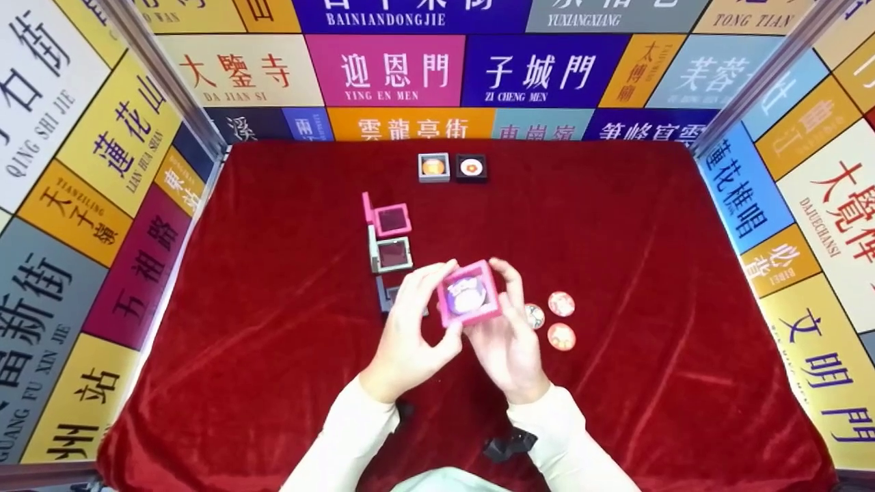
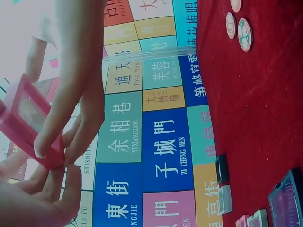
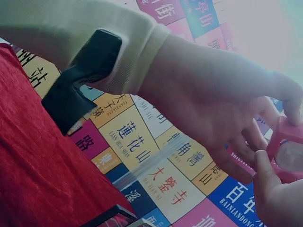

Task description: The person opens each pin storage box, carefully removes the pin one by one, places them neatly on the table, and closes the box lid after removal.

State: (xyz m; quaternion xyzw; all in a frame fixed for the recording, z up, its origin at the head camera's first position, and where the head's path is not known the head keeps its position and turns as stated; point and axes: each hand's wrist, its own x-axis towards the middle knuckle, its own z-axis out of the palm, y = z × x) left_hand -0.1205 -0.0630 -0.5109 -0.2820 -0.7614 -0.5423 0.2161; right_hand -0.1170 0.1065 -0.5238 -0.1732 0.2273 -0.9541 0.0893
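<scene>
A small pink frame box (image 1: 473, 319) is held up above the red cloth between both hands. Inside it sits a round purple and white badge (image 1: 467, 295), seen through the box's window. My left hand (image 1: 415, 321) grips the left side, its thumb at the lower edge and fingertips at the upper corner. My right hand (image 1: 507, 335) holds the right side with curled fingers. The left wrist view shows fingers of both hands pressing around the pink box's edges. Right of the hands lie three round badges, one orange-red (image 1: 562, 337), one reddish (image 1: 562, 303), and one whitish (image 1: 535, 316) partly hidden.
Left of centre stand three boxes with lids raised: pink (image 1: 392, 220), grey-green (image 1: 393, 253), and dark grey (image 1: 385, 295), partly covered by the left hand. At the back, a grey box (image 1: 433, 179) and a black box (image 1: 472, 180) each hold a badge. Sign-covered panels border the red cloth (image 1: 273, 328).
</scene>
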